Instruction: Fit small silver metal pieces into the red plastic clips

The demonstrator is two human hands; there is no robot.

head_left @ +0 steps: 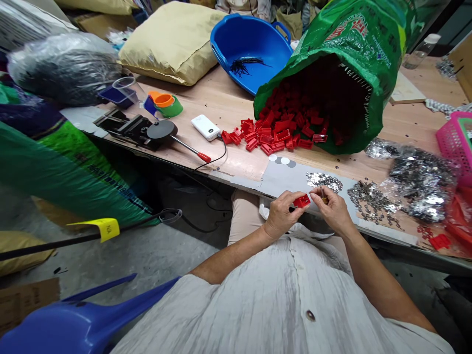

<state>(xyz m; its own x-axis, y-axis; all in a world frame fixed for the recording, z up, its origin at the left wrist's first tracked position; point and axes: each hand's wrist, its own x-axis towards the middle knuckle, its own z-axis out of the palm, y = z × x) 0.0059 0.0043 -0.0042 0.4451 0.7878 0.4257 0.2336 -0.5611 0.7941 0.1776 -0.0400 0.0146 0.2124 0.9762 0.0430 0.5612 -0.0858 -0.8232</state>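
Note:
My left hand [283, 214] pinches a small red plastic housing [302, 201] at the table's front edge. Close beside it, my right hand [330, 209] is closed around a small brass-coloured piece [324, 197], mostly hidden by the fingers; its kind is unclear. The fingertips of that hand are near the housing's right side; whether they touch it I cannot tell. Just beyond the hands lie shiny flat metal pieces [324, 182] on a grey sheet [282, 173], with darker small metal parts [372, 199] to their right. More red housings [273, 135] spill from a green woven sack [346, 44].
A blue basin [226, 42] and a stuffed tan sack [173, 42] stand at the back. Left of the hands are a white power bank [205, 127] with a cable and a red-tipped lever device [162, 130]. Bagged metal parts [420, 182] and a pink basket [455, 142] sit at right.

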